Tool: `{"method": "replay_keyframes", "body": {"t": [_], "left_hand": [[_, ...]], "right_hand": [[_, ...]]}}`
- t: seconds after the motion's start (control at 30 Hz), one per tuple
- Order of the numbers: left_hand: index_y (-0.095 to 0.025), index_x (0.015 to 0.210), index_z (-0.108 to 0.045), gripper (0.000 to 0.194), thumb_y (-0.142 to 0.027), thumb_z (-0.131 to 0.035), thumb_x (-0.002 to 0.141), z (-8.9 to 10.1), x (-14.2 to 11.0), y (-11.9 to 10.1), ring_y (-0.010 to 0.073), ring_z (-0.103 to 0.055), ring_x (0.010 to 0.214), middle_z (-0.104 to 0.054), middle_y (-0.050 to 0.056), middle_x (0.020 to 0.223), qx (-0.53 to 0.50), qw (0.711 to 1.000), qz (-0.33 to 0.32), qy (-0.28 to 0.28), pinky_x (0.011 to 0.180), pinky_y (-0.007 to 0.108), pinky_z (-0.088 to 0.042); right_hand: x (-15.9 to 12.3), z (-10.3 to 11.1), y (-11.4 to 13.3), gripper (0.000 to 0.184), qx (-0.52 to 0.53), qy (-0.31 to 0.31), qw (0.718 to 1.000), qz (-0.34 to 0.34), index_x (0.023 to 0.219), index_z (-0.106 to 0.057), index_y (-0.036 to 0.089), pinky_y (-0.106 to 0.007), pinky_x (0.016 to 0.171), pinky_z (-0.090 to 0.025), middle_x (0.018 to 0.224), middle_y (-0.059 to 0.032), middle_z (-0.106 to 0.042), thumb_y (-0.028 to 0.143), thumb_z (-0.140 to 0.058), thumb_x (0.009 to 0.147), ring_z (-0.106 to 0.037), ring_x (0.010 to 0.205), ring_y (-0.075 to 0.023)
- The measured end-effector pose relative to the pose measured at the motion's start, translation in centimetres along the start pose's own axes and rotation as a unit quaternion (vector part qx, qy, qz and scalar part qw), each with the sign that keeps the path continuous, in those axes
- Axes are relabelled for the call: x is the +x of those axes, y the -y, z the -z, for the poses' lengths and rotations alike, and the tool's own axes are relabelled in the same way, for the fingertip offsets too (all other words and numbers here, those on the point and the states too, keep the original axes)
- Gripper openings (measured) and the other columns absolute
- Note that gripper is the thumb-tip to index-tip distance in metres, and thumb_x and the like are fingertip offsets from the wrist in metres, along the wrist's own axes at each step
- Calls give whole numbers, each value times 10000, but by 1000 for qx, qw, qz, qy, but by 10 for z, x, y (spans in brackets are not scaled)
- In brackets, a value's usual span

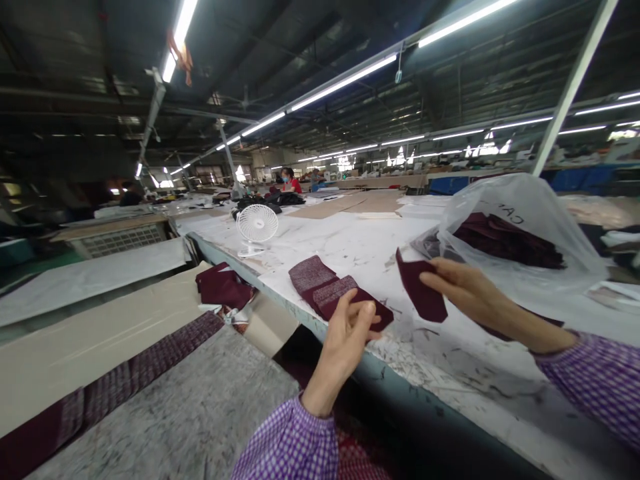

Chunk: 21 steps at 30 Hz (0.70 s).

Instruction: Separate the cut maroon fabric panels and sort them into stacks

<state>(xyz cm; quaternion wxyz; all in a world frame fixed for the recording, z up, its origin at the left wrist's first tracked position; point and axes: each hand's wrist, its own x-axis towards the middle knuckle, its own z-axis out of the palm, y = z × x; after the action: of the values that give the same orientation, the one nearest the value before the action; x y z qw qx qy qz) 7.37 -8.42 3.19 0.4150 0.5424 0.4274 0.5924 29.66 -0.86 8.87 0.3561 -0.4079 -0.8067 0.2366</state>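
My right hand (463, 288) pinches a small maroon fabric piece (423, 293) between thumb and fingers, holding it up over the white-covered table. My left hand (350, 330) is near the table's front edge, fingers bent and apart, with no piece visibly gripped. Just behind its fingertips, maroon fabric pieces (313, 279) with grey speckled patches lie overlapping on the table; the fingers hide part of them. Whether the left fingertips touch the cloth I cannot tell. Another dark maroon piece lies partly hidden beneath my right forearm.
A clear plastic bag (525, 233) of maroon fabric stands at right. A white fan (257, 225) sits near the table edge (415, 393). On the lower surface at left lie a long row of overlapping maroon pieces (150, 363) and a maroon bundle (225, 287). A person (291, 182) is far back.
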Motion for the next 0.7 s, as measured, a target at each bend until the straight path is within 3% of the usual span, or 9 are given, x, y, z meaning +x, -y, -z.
{"method": "replay_keyframes", "body": {"t": [0.03, 0.1, 0.13, 0.17, 0.3, 0.4, 0.53, 0.63, 0.7], "left_hand": [[-156, 1204, -526, 472, -489, -491, 871, -7, -4, -2, 215, -628, 908, -630, 140, 1068, -85, 995, 44, 29, 798, 391, -521], [-157, 1167, -555, 444, -434, -586, 822, -19, -11, -2, 221, -630, 940, -639, 132, 1079, -178, 979, 86, 51, 821, 382, -522], [-157, 1125, -581, 402, -364, -637, 784, -24, -14, -1, 223, -626, 961, -648, 120, 1077, -197, 975, 88, 46, 846, 373, -514], [-158, 1087, -599, 372, -290, -667, 746, -27, -16, 1, 222, -623, 976, -656, 106, 1075, -209, 974, 83, 36, 867, 363, -506], [-171, 1104, -590, 410, -185, -648, 699, -31, -28, 6, 217, -621, 995, -667, 77, 1090, -235, 969, 74, 22, 909, 360, -485], [-178, 1146, -570, 446, -234, -669, 715, -27, -38, 9, 226, -622, 999, -664, 84, 1100, -220, 969, 94, 59, 900, 363, -488], [-182, 1184, -538, 518, -380, -690, 730, -16, -37, 11, 225, -614, 1013, -653, 103, 1110, -127, 986, 91, 66, 876, 340, -493], [-176, 1193, -534, 480, -394, -633, 777, -14, -23, 3, 199, -630, 914, -673, 98, 1038, 30, 995, 53, 74, 811, 325, -503], [-183, 1155, -578, 408, -343, -626, 783, -20, -13, -5, 204, -624, 855, -685, 80, 977, 180, 979, 20, 98, 790, 346, -492]], "right_hand": [[-11, -6, 16, 283, -29, 58, 997, 51, 903, -618, 211, -375, 783, -498, 836, -50, -640, 470, -511, 865, -603, 800, -206], [-27, -13, 41, 272, -19, 247, 959, 135, 957, -670, 229, -344, 841, -490, 968, -58, -657, 445, -535, 863, -611, 917, -202], [-32, -15, 48, 270, -3, 283, 947, 150, 970, -682, 236, -334, 866, -484, 1022, -60, -656, 436, -530, 870, -603, 975, -201], [-35, -15, 50, 274, 10, 277, 949, 150, 986, -686, 239, -336, 899, -472, 1081, -65, -646, 432, -528, 872, -586, 1035, -205], [-34, -10, 24, 471, 15, 82, 996, 32, 1206, -581, 225, -428, 942, -452, 1277, -120, -548, 477, -587, 807, -543, 1116, -265], [-34, -9, 5, 603, 125, 156, 976, -89, 1281, -503, 177, -412, 845, -508, 1208, -145, -590, 464, -624, 765, -594, 1027, -267], [-40, -11, 8, 469, 217, 273, 924, -154, 1101, -577, 138, -317, 694, -513, 952, -82, -677, 381, -676, 712, -638, 845, -217], [-41, -12, 8, 378, 167, 271, 935, -154, 990, -592, 144, -259, 588, -459, 842, -37, -661, 355, -680, 690, -604, 729, -173], [-40, -13, 3, 355, 135, 260, 946, -141, 961, -584, 149, -239, 541, -414, 783, -8, -629, 348, -674, 682, -566, 677, -149]]}}
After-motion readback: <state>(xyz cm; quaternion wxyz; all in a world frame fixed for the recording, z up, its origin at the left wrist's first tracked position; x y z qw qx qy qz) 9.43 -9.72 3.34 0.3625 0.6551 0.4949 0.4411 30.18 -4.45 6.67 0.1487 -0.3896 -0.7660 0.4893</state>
